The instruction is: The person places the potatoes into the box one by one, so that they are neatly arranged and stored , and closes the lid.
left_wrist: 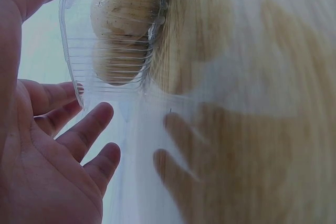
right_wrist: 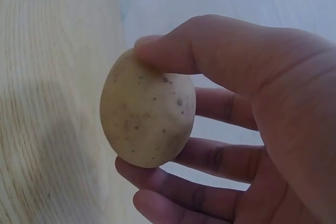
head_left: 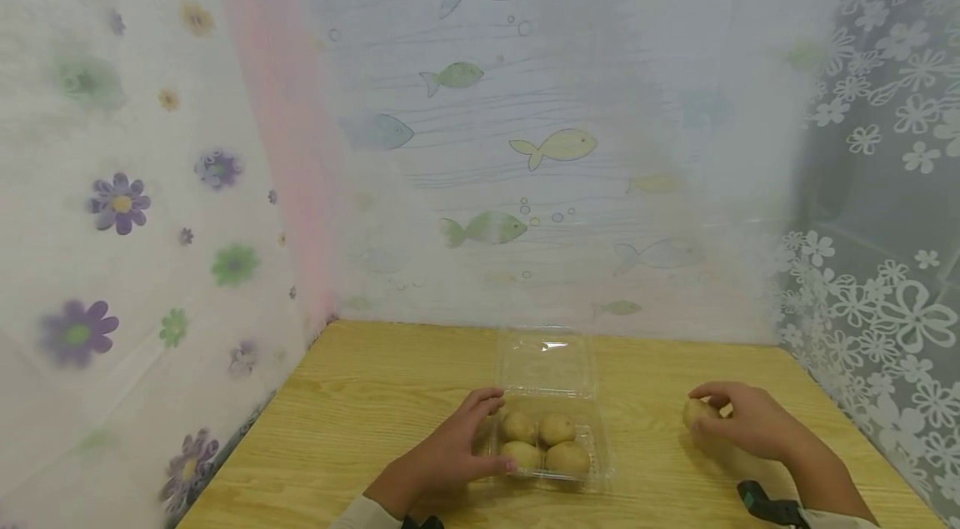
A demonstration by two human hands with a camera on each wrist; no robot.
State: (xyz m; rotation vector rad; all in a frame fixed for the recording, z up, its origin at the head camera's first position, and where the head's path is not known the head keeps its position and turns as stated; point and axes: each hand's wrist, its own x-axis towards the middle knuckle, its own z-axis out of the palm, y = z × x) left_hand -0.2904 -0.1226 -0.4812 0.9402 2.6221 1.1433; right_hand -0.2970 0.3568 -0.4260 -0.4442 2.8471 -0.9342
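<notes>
A clear plastic clamshell box (head_left: 592,475) stands on the table with its lid (head_left: 543,362) raised at the back. Several round, pale-yellow potatoes (head_left: 557,429) lie inside it. My left hand (head_left: 453,446) holds the box by its left side, thumb at the front rim and fingers toward the back corner. In the left wrist view, the ribbed wall (left_wrist: 84,72) of the box is between thumb and fingers. Off to the right of the box, my right hand (head_left: 757,421) pinches one potato (right_wrist: 147,111) with dark specks between thumb and fingertips, just above the table.
The wood-grain table (head_left: 360,396) is bounded by a fish-print curtain (head_left: 480,146) at the back. Flower-print sheets hang at the left (head_left: 120,262) and right (head_left: 900,329). A dark wrist strap (head_left: 768,504) sits at my right wrist.
</notes>
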